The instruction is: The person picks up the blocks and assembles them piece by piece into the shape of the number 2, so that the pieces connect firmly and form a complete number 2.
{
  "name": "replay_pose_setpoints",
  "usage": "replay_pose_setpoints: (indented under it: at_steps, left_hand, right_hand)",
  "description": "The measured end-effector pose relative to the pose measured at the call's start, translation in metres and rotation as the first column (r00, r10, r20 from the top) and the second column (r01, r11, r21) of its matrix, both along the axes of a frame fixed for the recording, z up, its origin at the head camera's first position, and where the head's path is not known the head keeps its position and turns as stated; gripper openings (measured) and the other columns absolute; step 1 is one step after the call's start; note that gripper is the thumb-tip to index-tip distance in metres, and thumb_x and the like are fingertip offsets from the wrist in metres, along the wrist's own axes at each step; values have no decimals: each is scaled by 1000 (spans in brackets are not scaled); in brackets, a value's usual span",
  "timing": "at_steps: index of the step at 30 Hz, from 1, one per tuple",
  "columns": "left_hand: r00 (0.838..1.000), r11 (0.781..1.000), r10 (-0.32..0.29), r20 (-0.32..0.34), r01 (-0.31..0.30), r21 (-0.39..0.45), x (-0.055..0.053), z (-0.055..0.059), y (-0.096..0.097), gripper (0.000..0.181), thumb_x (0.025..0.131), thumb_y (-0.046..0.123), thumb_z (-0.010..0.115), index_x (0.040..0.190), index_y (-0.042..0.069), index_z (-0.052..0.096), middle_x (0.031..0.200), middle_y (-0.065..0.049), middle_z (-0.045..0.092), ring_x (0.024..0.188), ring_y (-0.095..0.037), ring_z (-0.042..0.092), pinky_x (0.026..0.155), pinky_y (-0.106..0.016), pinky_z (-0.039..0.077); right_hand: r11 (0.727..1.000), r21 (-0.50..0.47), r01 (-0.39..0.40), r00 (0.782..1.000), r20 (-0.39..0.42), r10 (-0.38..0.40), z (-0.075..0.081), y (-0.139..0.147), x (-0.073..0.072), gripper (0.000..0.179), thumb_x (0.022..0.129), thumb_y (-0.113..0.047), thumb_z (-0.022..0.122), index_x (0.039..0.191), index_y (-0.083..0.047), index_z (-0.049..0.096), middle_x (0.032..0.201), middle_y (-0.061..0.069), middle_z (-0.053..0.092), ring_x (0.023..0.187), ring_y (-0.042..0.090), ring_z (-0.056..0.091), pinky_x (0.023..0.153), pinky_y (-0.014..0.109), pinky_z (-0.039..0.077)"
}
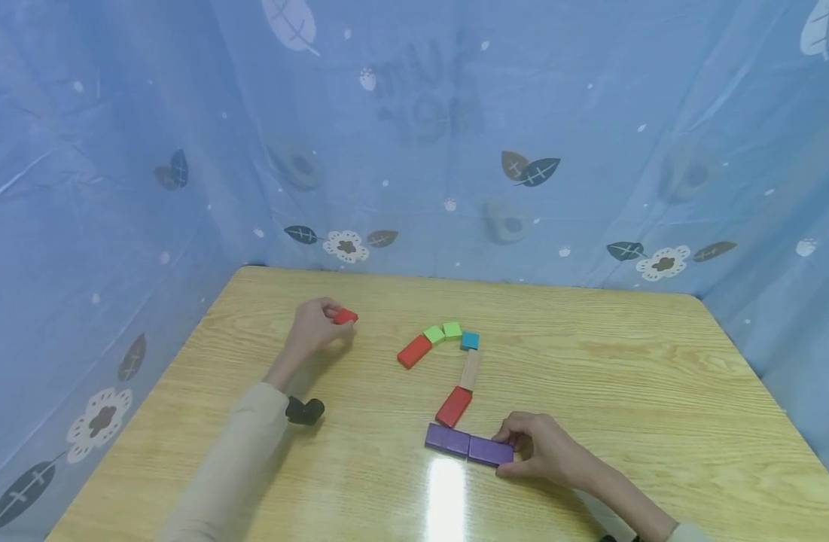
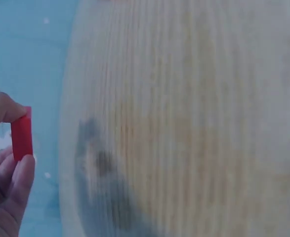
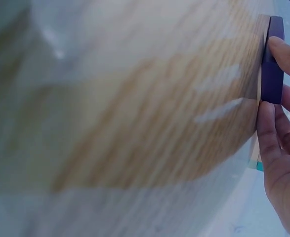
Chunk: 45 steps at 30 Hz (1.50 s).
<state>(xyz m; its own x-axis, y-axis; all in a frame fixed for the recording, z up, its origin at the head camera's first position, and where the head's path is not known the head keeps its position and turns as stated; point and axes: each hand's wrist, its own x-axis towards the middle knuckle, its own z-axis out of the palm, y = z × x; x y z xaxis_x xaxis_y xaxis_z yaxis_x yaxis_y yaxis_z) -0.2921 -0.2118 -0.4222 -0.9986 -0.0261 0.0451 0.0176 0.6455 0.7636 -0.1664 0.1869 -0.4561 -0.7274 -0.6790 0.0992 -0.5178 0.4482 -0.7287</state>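
My left hand (image 1: 312,325) pinches a small red block (image 2: 21,136) between thumb and fingertips, above the table's left part. At the front, my right hand (image 1: 546,448) holds the right end of a purple block (image 1: 492,452) with thumb and fingers. That block lies end to end with more purple (image 1: 447,440) on its left, forming a short row. Behind the row, a curved line of blocks runs from a red block (image 1: 454,406) through a plain wooden block (image 1: 470,369), a blue block (image 1: 470,342) and two light green blocks (image 1: 452,330) to another red block (image 1: 414,351).
The wood-grain table (image 1: 624,361) ends at a blue patterned curtain (image 1: 414,150) at the back and sides. A black wrist-worn device (image 1: 305,411) juts out beside the left sleeve (image 1: 231,452). A bright reflection shows on the tabletop in front of the purple row.
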Motion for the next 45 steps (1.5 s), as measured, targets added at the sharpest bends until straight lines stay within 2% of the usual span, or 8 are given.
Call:
replay_pose_setpoints:
  at_steps: [5,12,14,21,26,33,40,45]
  left_hand:
    - [1000,999,-21,-1,21,-47,11,-4,0,32,74,19,76,96,-1,64,88,-13,67,78,-23,62,65,-29,50]
    - [994,996,-27,107,36,-78,32,-5,15,33,73,26,77,92,2,63,82,-8,65,70,-18,58,59,-26,47]
    - [993,996,-30,118,40,-78,37,-4,20,34,72,26,78,91,2,64,81,-7,65,70,-18,58,59,-26,48]
    - [992,991,-80,95,89,-98,49,-8,41,32,71,24,81,87,2,63,76,-5,65,66,-15,58,56,-26,48]
    - [989,980,-121,84,132,-146,54,-14,58,34,69,24,83,84,3,61,72,-2,62,66,-14,56,58,-26,47]
    - [979,948,-201,40,205,-243,57,-17,78,33,69,24,83,78,4,59,61,1,55,57,-11,48,53,-24,44]
    - [968,946,-252,13,249,-207,56,-20,87,35,65,22,87,78,4,61,62,1,55,58,-10,47,50,-23,43]
    - [967,946,-247,63,255,-201,54,-18,91,38,64,24,89,81,4,62,68,0,57,63,-12,52,55,-24,46]
  right_hand:
    - [1000,5,4,1000,19,-4,2,1,0,24,78,-29,79,93,-14,67,92,-9,64,77,1,56,65,22,53]
    - [1000,0,-3,1000,9,3,1,1,-1,24,78,-28,79,93,-14,67,92,-9,64,77,1,56,65,22,53]
    - [1000,-3,-4,1000,5,4,1,0,-1,24,78,-28,79,93,-14,67,92,-9,64,77,1,56,65,22,53]
    - [1000,-8,-2,1000,5,2,-1,1,-2,24,78,-28,80,93,-15,67,92,-9,64,77,1,57,65,22,53]
    - [1000,0,7,1000,25,-7,0,2,-2,24,78,-30,80,93,-15,67,92,-10,64,77,1,56,65,22,53]
    - [1000,3,7,1000,19,-7,1,1,-1,24,78,-29,80,92,-15,67,92,-9,64,77,1,57,65,22,53]
    - [1000,0,6,1000,21,-6,1,1,-1,24,78,-29,80,93,-15,67,92,-9,64,78,1,57,66,22,53]
    - [1000,-5,1,1000,30,-1,0,2,-1,25,78,-29,80,93,-15,67,93,-8,64,78,1,57,67,22,53]
